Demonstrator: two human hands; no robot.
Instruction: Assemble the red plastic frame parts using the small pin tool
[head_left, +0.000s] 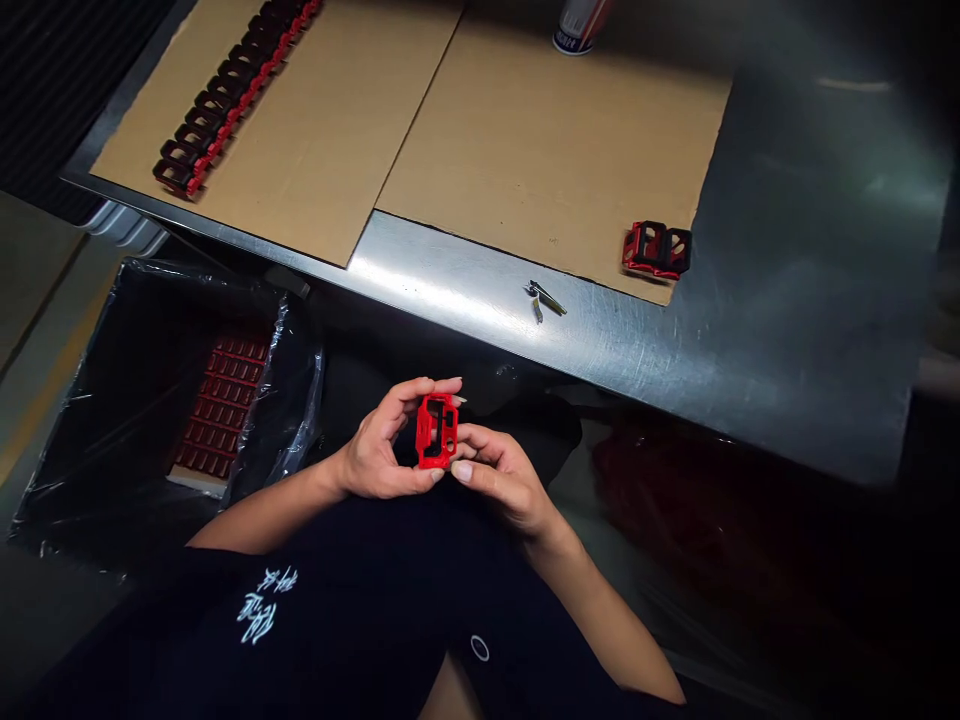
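Left grip (379, 452), right grip (511, 482), both holding red frame (426, 436)

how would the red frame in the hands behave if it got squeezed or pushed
The red frame probably feels stiff: its sides look straight in the left hand. It is likely light for its size, given the openings through it. With that boxy outline, it seems more apt to slide than roll.

Far picture edge is cutting off the can (576, 28) (its top is lying out of view) and the row of frames (246, 88).
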